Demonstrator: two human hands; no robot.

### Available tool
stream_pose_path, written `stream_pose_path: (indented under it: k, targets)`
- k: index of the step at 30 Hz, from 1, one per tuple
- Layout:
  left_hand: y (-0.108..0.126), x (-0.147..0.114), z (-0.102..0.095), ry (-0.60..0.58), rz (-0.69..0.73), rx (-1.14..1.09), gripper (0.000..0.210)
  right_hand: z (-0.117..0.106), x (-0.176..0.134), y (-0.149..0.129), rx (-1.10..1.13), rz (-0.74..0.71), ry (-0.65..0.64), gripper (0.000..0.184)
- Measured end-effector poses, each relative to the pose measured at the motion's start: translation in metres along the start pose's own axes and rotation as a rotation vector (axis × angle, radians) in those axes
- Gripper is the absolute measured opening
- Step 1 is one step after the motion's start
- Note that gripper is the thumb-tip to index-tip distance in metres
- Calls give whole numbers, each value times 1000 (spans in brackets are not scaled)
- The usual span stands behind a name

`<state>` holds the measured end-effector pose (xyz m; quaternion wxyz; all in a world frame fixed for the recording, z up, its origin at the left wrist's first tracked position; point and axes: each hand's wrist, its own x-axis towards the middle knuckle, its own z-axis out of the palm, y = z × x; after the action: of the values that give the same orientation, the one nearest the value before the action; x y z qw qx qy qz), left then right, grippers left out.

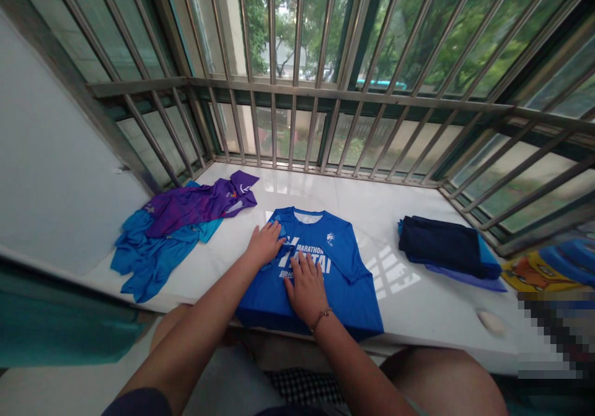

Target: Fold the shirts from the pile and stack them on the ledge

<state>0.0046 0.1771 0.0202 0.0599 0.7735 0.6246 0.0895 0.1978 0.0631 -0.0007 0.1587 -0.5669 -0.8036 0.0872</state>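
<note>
A blue T-shirt [346,292] with white lettering lies front side up on the white ledge, its collar toward the window and its hem hanging over the near edge. My left hand [266,243] rests on the shirt's left side near the sleeve, which looks folded inward over the print. Its fingers lie flat and slightly apart. Lower on the chest, my right hand [307,286] presses flat on the fabric with fingers spread, covering part of the lettering. A bracelet circles the right wrist. Neither hand grips the cloth.
A loose heap of clothes, a purple shirt [195,205] over bright blue garments [149,255], lies at left. A folded dark stack [441,245] sits at right, near a colorful yellow-and-blue item [548,264]. Metal window bars [292,93] border the white ledge [297,186].
</note>
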Motion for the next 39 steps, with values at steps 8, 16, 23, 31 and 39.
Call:
stream_pose_path:
  k: [8,16,23,31,39]
  targets:
    - [-27,32,-5,-36,-190,71,57,-9,-2,2,74,39,-84,70]
    - [-57,74,-8,22,-99,29,46,-13,-3,1,111,43,-98,72]
    - [-83,118,-10,7,-91,-22,13,-10,-4,2,123,42,-72,70]
    - [-67,88,-11,191,-95,-53,33,-12,-4,1,118,40,-63,68]
    - [-46,14,19,1,47,-18,65,-12,-4,0,110,36,-65,69]
